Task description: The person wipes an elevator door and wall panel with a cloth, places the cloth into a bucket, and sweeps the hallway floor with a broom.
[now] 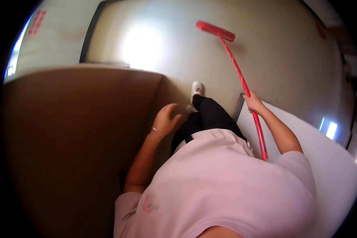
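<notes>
— Red in the right hand [254,102]: gripping what?

— Gripping a broom [241,76], closed round the handle [235,62] partway along its length. Wound with a paler spiral, by the look of the shaft.

— And with the left hand [165,120]?

— Loosely open, fingers [170,106] curved and thumb apart, off to the left of the dark trousers [216,113]. Ringed at the wrist by a thin bracelet [157,131].

— Running which way from the grip, that broom?

— Backward to a near end beside the pink shirt [226,178]; forward, out over the tiled floor [273,59], to a bristled head [216,31] set crosswise.

— Touching the floor there?

— Cannot tell; only casting a faint shadow close by.

— And nearer the feet?

— Showing one white shoe [196,88] ahead, another [191,108] partly hidden by the trousers.

— Looking wider, to either side?

— On the right, past the lower handle, a flat white surface [305,135]. On the left, near the open hand, a large brown panel [79,119] with a paler upper edge.

— And farthest off?

— Bright glare [142,45] across the floor, then a dark strip [89,33], then a pale wall [59,35] bearing red marks [37,22], too blurred to read.
</notes>
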The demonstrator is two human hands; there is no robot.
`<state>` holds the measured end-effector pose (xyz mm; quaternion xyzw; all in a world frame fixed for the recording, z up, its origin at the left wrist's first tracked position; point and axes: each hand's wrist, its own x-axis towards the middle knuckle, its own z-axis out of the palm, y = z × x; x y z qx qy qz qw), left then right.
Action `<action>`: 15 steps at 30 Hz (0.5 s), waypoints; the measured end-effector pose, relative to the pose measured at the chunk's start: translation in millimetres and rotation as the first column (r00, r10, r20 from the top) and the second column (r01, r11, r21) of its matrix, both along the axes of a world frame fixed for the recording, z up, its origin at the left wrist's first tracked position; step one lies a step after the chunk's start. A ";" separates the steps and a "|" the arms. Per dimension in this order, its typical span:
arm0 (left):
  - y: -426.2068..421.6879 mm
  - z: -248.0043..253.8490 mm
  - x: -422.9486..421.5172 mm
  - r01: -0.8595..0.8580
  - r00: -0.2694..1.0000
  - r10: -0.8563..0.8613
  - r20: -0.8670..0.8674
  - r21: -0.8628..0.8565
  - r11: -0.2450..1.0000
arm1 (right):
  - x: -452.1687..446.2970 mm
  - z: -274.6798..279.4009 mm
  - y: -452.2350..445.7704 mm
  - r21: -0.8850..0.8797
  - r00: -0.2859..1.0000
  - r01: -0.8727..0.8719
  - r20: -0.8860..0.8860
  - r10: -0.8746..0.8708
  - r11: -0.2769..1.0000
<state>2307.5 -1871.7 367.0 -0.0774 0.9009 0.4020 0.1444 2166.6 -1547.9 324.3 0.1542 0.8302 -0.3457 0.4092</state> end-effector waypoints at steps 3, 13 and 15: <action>-19.0 -28.8 71.8 -0.302 0.945 0.294 0.145 0.032 0.953 | -3.1 1.5 18.3 0.187 0.880 -0.439 -0.108 0.462 0.879; 47.1 -24.0 83.2 -0.412 0.860 0.391 0.327 -0.007 0.911 | -77.7 -77.7 -66.2 0.426 0.454 -0.804 -0.012 0.891 0.415; 55.9 -16.5 40.6 -0.377 0.872 0.354 0.339 0.005 0.926 | -122.2 -93.8 -36.0 0.397 0.480 -0.816 0.061 0.875 0.420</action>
